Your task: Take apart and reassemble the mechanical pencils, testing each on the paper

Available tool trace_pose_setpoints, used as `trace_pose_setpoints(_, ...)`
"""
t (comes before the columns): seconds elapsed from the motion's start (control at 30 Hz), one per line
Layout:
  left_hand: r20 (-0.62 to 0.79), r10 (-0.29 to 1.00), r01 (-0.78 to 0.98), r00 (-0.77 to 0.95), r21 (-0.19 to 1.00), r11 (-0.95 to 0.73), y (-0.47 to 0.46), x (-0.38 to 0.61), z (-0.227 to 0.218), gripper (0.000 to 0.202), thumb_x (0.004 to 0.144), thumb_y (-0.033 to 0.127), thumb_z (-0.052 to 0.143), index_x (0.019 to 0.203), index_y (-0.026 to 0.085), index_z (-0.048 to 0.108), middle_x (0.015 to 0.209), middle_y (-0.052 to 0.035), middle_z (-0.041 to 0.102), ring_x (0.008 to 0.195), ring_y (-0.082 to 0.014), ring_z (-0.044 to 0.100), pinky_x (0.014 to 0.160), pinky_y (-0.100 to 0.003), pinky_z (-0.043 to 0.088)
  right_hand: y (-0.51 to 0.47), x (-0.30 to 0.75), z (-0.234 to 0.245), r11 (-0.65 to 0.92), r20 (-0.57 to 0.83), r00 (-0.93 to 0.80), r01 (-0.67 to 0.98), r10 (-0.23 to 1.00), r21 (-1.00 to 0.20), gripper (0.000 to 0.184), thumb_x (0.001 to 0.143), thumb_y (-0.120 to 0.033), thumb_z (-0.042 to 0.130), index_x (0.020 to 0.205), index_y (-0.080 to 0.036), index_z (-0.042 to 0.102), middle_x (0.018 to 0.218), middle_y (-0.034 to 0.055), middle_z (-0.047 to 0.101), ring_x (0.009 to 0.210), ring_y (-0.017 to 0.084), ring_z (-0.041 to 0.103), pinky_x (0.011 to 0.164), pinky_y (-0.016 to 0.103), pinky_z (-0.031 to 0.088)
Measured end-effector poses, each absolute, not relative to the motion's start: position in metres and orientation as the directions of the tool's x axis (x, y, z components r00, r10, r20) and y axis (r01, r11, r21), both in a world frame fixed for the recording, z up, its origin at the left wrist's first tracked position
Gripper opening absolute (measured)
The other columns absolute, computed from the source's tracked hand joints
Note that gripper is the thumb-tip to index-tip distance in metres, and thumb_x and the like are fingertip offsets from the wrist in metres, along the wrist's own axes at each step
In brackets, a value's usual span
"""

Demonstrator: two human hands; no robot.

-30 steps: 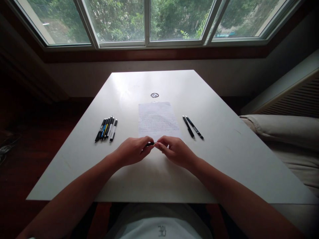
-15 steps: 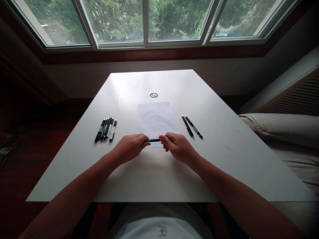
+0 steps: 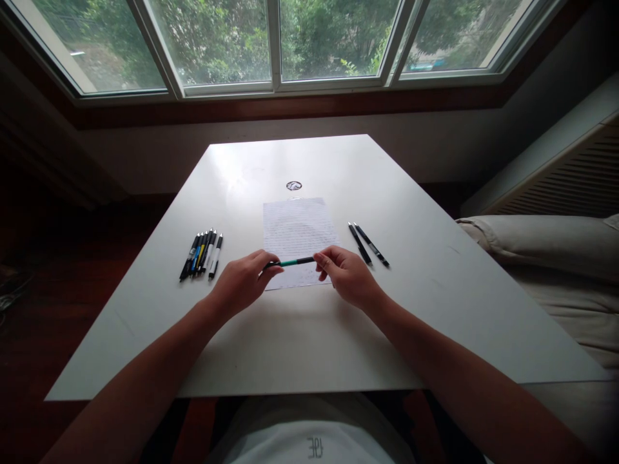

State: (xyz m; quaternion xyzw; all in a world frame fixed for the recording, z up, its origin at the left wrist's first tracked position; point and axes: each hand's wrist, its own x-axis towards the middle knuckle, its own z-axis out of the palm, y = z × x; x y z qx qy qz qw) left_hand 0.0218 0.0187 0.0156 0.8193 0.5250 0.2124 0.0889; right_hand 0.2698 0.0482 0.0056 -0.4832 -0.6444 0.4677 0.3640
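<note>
A black and green pen (image 3: 296, 261) lies level between my two hands, above the lower part of a sheet of written paper (image 3: 300, 225). My left hand (image 3: 244, 277) pinches its left end between thumb and fingers. At the other end, the fingertips of my right hand (image 3: 345, 272) close on the black part. To the left, several pens (image 3: 200, 252) lie side by side on the white table (image 3: 271, 348). Two dark pens (image 3: 366, 243) rest to the right of the paper, just beyond my right hand.
A small round black-and-white item (image 3: 294, 185) lies past the paper's top edge. Beyond the table is a wide window (image 3: 275, 96). A beige cushioned seat (image 3: 546, 277) and a slatted panel (image 3: 570, 154) stand along the right side.
My left hand has shifted left along the pen, so more of its green middle shows. Both hands are slightly farther up in the view, and the camera has turned a little.
</note>
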Motion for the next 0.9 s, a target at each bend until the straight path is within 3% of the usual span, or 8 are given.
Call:
trace_pose_setpoints(0.07, 0.257, 0.903, 0.818, 0.343, 0.39, -0.422, 0.019, 0.021, 0.016, 0.022, 0.102, 0.038, 0.047, 0.105, 0.021, 0.061, 0.099, -0.0023, 0.069, 0.08, -0.0155, 0.064, 0.068, -0.025, 0.043, 0.049, 0.271, 0.005, 0.099, 0.031, -0.243, 0.274, 0.969, -0.957, 0.039, 0.091, -0.055, 0.058, 0.077, -0.019, 0.061, 0.071, 0.0021, 0.065, 0.059, 0.014, 0.057, 0.055, 0.026, 0.041)
trace_pose_setpoints(0.27, 0.319, 0.887, 0.798, 0.333, 0.406, -0.446, 0.02, 0.022, 0.018, 0.023, 0.1, 0.039, 0.051, 0.106, 0.02, 0.063, 0.098, -0.0038, 0.067, 0.077, -0.015, 0.062, 0.065, -0.024, 0.043, 0.052, 0.271, 0.001, -0.044, -0.112, -0.319, 0.213, 0.941, -0.976, 0.051, 0.093, -0.062, 0.049, 0.067, -0.019, 0.055, 0.058, -0.0003, 0.056, 0.049, 0.012, 0.052, 0.049, 0.026, 0.04)
trace_pose_setpoints(0.43, 0.311, 0.899, 0.785, 0.308, 0.451, -0.424, 0.02, 0.023, 0.016, 0.023, 0.102, 0.037, 0.047, 0.107, 0.02, 0.063, 0.096, -0.0037, 0.067, 0.08, -0.0156, 0.062, 0.068, -0.025, 0.045, 0.052, 0.27, 0.004, 0.012, -0.041, -0.233, 0.222, 0.972, -0.975, 0.045, 0.091, -0.058, 0.056, 0.071, -0.018, 0.057, 0.064, 0.0005, 0.061, 0.05, 0.01, 0.05, 0.049, 0.025, 0.037)
trace_pose_setpoints(0.6, 0.363, 0.883, 0.763, 0.299, 0.464, -0.449, 0.02, 0.022, 0.015, 0.022, 0.101, 0.036, 0.05, 0.106, 0.02, 0.065, 0.097, -0.0046, 0.066, 0.081, -0.0156, 0.062, 0.071, -0.025, 0.047, 0.053, 0.274, 0.002, -0.069, -0.161, -0.338, 0.269, 0.927, -0.961, 0.05, 0.095, -0.058, 0.046, 0.067, -0.019, 0.056, 0.054, -0.0002, 0.053, 0.048, 0.014, 0.05, 0.047, 0.027, 0.038)
trace_pose_setpoints(0.67, 0.389, 0.874, 0.755, 0.292, 0.467, -0.46, 0.02, 0.022, 0.016, 0.022, 0.1, 0.035, 0.051, 0.106, 0.02, 0.066, 0.096, -0.005, 0.066, 0.08, -0.0154, 0.062, 0.071, -0.025, 0.047, 0.052, 0.274, 0.001, 0.05, -0.089, -0.33, 0.392, 0.94, -0.919, 0.048, 0.097, -0.055, 0.045, 0.071, -0.018, 0.06, 0.061, 0.0035, 0.06, 0.056, 0.017, 0.057, 0.054, 0.03, 0.044)
trace_pose_setpoints(0.73, 0.398, 0.866, 0.742, 0.302, 0.472, -0.476, 0.019, 0.023, 0.017, 0.022, 0.1, 0.035, 0.053, 0.104, 0.02, 0.067, 0.095, -0.005, 0.066, 0.079, -0.0151, 0.062, 0.071, -0.025, 0.047, 0.048, 0.272, 0.002, 0.289, 0.145, -0.304, 0.509, 0.942, -0.811, 0.038, 0.097, -0.049, 0.048, 0.088, -0.018, 0.068, 0.086, 0.0091, 0.07, 0.079, 0.024, 0.065, 0.073, 0.037, 0.05)
trace_pose_setpoints(0.8, 0.399, 0.857, 0.721, 0.327, 0.481, -0.499, 0.016, 0.026, 0.016, 0.021, 0.099, 0.035, 0.054, 0.104, 0.02, 0.067, 0.093, -0.0048, 0.067, 0.078, -0.0145, 0.062, 0.069, -0.025, 0.047, 0.041, 0.267, 0.003, 0.509, 0.384, -0.333, 0.558, 0.861, -0.656, 0.033, 0.096, -0.043, 0.055, 0.115, -0.018, 0.066, 0.112, 0.0125, 0.068, 0.104, 0.029, 0.062, 0.092, 0.044, 0.046)
trace_pose_setpoints(0.9, 0.406, 0.83, 0.668, 0.383, 0.499, -0.552, 0.012, 0.032, 0.014, 0.019, 0.098, 0.034, 0.055, 0.107, 0.02, 0.066, 0.092, -0.0049, 0.066, 0.075, -0.0134, 0.061, 0.068, -0.024, 0.048, 0.029, 0.259, 0.005, 0.661, 0.439, -0.497, 0.508, 0.748, -0.552, 0.039, 0.098, -0.04, 0.055, 0.132, -0.022, 0.058, 0.116, 0.0123, 0.068, 0.107, 0.029, 0.061, 0.094, 0.045, 0.044)
